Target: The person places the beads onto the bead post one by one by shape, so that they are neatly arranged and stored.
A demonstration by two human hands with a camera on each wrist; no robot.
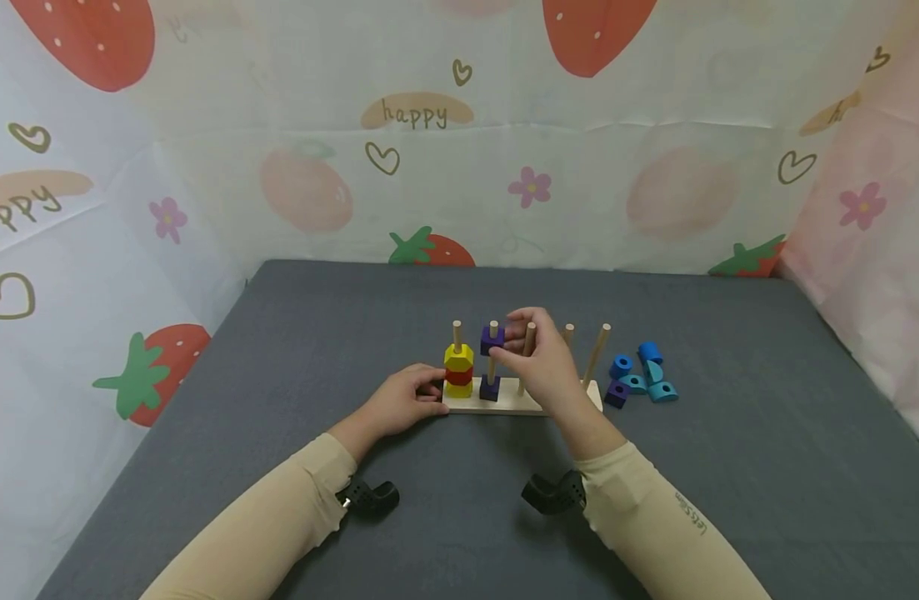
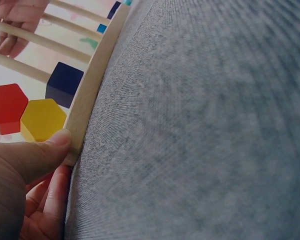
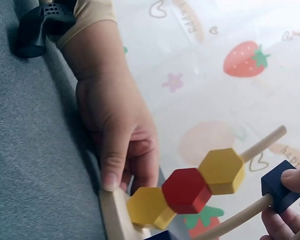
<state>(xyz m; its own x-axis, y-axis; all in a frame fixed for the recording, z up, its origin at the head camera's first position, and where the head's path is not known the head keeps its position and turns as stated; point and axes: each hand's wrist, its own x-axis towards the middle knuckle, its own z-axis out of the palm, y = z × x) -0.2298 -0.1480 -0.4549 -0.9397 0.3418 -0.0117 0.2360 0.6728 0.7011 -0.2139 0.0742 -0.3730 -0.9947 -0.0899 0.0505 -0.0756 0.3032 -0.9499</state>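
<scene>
Item 1: purple cube [image 1: 488, 342], drilled, threaded on the second peg [image 1: 492, 367] below its tip and held well apart from the block beneath. Clock directions as in the head view.

Item 2: right hand [image 1: 547, 367], gripping the cube. Fingertips lie against it at 3 o'clock, thumb tip at its lower edge near 5 o'clock; the right wrist view shows the cube pinched between thumb and fingers.

Item 3: lower purple cube [image 1: 489, 388], same peg, at 6 o'clock, seated on the base.

Item 4: hexagon stack, first peg, at 8 o'clock: yellow hexagon [image 1: 459, 359] above, red hexagon [image 1: 459, 377] between, second yellow hexagon [image 1: 459, 391] below.

Item 5: pale wooden base [image 1: 515, 406], bearing five upright pegs in a row.

Item 6: left hand [image 1: 397, 406], at 8 o'clock, its thumb and curled fingers gripping the 9 o'clock end of the base, beside the hexagons.

Item 7: loose blocks, near the 3 o'clock end of the base: purple block [image 1: 617, 394], two blue cylinders [image 1: 649, 352], three light-blue half-rounds [image 1: 663, 392].

Item 8: grey tabletop [image 1: 459, 550], beneath all.
</scene>
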